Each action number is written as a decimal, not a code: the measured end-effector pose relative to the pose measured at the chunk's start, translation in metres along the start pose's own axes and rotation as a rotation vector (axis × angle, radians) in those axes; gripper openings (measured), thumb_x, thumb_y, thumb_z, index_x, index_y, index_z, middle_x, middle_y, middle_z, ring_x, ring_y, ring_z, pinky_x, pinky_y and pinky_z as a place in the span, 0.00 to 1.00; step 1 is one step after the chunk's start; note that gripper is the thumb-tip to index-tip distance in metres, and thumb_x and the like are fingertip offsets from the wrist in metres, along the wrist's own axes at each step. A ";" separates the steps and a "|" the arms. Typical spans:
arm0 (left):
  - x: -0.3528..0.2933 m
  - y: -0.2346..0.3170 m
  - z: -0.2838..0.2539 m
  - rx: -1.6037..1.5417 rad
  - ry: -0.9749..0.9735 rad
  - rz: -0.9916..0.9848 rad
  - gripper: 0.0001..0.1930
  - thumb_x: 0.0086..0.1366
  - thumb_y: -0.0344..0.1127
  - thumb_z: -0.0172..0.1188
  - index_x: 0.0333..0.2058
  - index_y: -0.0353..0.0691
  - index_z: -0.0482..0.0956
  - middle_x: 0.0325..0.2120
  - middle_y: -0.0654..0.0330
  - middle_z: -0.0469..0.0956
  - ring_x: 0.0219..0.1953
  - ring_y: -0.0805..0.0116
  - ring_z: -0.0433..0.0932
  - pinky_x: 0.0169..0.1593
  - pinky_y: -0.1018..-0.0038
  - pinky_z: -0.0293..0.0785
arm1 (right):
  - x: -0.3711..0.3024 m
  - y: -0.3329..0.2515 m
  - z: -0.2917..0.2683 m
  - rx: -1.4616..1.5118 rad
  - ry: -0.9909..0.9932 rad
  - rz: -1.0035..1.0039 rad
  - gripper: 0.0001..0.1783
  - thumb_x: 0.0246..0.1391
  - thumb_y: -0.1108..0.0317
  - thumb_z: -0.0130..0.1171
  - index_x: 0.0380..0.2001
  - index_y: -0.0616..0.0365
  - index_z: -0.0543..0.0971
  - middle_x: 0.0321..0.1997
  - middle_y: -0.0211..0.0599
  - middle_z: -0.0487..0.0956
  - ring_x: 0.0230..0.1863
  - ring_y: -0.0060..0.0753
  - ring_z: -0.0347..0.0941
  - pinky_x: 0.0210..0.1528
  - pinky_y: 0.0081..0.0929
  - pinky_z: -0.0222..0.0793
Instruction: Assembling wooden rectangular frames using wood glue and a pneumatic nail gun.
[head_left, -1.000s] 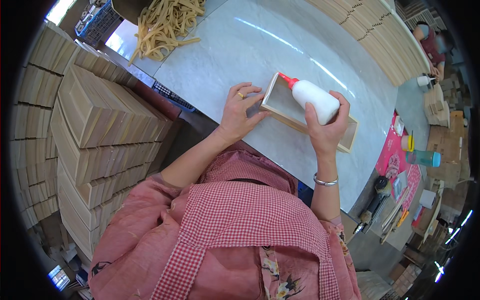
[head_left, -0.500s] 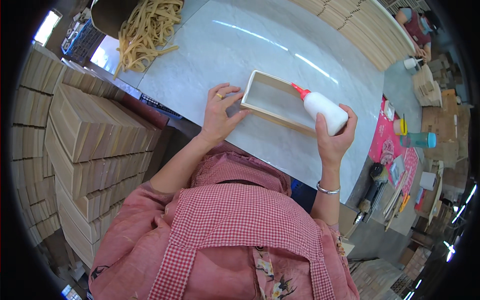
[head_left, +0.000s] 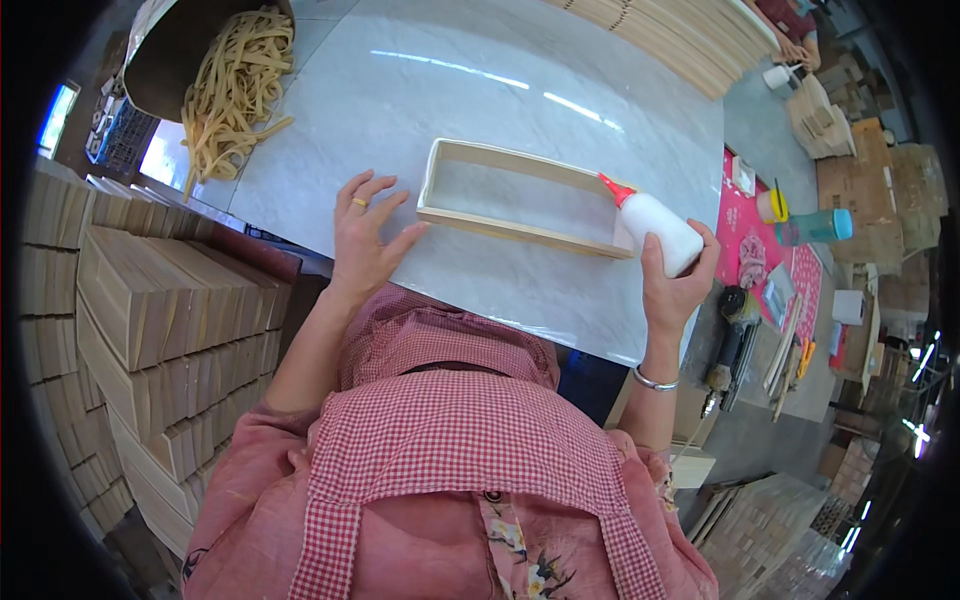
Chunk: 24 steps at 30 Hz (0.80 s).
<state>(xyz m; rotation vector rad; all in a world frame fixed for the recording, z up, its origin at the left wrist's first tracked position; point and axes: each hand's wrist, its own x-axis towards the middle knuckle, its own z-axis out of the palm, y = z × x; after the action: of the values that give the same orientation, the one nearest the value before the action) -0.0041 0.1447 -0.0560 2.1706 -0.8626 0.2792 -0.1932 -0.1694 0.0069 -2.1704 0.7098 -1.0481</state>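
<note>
A long open wooden frame (head_left: 530, 236) stands on the pale marbled table, its left end turned slightly away. Beside that end is my left hand (head_left: 368, 240), fingers spread, with a ring on one finger. The thumb comes near the frame's front left corner; whether it touches, I cannot tell. My right hand (head_left: 676, 285) is wrapped round a white squeeze bottle (head_left: 658, 232) with a red pointed nozzle. Tilted to the upper left, the nozzle tip lies over the frame's far right corner. Bottle and hand partly cover the frame's right end.
A heap of tan bands (head_left: 235, 95) spills from a round container at the far left. Stacked wooden pieces (head_left: 150, 310) rise left of the table, and slats (head_left: 660, 35) line its back. A power tool (head_left: 735, 335) lies at right. Another person's hands (head_left: 795, 50) work at far right.
My left hand has come off the frame's left end and moved left, its fingers spreading. More of the frame shows beside the bottle. The whole view has shifted a little.
</note>
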 end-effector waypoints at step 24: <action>-0.017 -0.025 0.005 0.154 0.141 0.028 0.10 0.63 0.36 0.66 0.39 0.37 0.85 0.53 0.55 0.78 0.63 0.50 0.68 0.64 0.59 0.68 | -0.021 0.015 -0.050 -0.093 0.099 0.058 0.30 0.47 0.68 0.74 0.53 0.59 0.74 0.48 0.44 0.79 0.43 0.39 0.76 0.49 0.33 0.74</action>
<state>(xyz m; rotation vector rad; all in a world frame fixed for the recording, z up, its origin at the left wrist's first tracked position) -0.0006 0.1611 -0.0812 2.2503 -0.8145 0.5216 -0.2481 -0.1796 0.0102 -2.1746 0.8774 -1.1181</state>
